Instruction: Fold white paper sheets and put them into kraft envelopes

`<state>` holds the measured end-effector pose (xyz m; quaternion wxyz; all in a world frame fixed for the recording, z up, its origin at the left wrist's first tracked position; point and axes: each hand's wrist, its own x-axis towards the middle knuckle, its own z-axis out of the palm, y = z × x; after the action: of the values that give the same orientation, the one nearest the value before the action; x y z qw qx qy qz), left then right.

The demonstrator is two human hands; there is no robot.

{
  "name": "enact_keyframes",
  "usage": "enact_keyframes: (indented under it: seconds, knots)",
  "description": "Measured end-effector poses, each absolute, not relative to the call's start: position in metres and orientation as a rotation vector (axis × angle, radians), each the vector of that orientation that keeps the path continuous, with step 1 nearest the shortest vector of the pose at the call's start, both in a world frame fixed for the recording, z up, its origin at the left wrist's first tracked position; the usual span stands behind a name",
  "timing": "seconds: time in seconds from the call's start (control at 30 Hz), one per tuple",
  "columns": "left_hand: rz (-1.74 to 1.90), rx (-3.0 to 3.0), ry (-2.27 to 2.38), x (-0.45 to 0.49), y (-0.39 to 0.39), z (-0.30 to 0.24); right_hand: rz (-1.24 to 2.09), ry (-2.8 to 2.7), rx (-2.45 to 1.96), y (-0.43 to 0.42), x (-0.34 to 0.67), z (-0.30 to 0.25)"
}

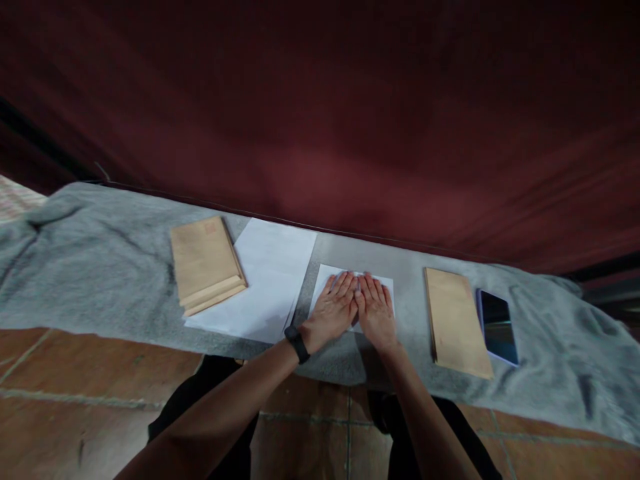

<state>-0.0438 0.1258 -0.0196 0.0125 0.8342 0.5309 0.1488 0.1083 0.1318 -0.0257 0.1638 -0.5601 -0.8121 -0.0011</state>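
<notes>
A folded white sheet of paper [320, 281] lies on the grey cloth in front of me. Both hands rest flat on it, side by side with the thumbs meeting. My left hand [334, 308], with a black band on its wrist, covers the left part of the sheet, fingers stretched out. My right hand [376, 312] presses on the right part, its fingers also extended. Neither hand grips anything. Much of the paper is hidden under the palms. Left of it lie larger white sheets [275, 267], partly under a stack of brown envelopes [203, 257].
More brown envelopes [457, 320] lie to the right, with a phone [499, 327] in a purple case beside them. Grey cloth [115, 260] covers the long narrow surface. Behind it hangs a dark red curtain [320, 133]. Brown floor tiles [305, 433] show below.
</notes>
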Motion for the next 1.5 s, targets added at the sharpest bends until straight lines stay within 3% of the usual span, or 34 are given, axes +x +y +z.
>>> enact_keyframes:
  seconds: [0.93,1.3,1.5]
  knots:
    - [0.361,2.449,2.000,-0.062,0.117,-0.014,-0.173,-2.175,-1.726,0.125,0.135,-0.036]
    - [0.422,2.554,1.892,-0.063,0.099,-0.009,-0.063,-2.120,-1.820,0.118,0.149,-0.034]
    - [0.452,2.662,1.577,-0.046,0.076,-0.012,0.198,-2.230,-1.455,0.108,0.137,-0.028]
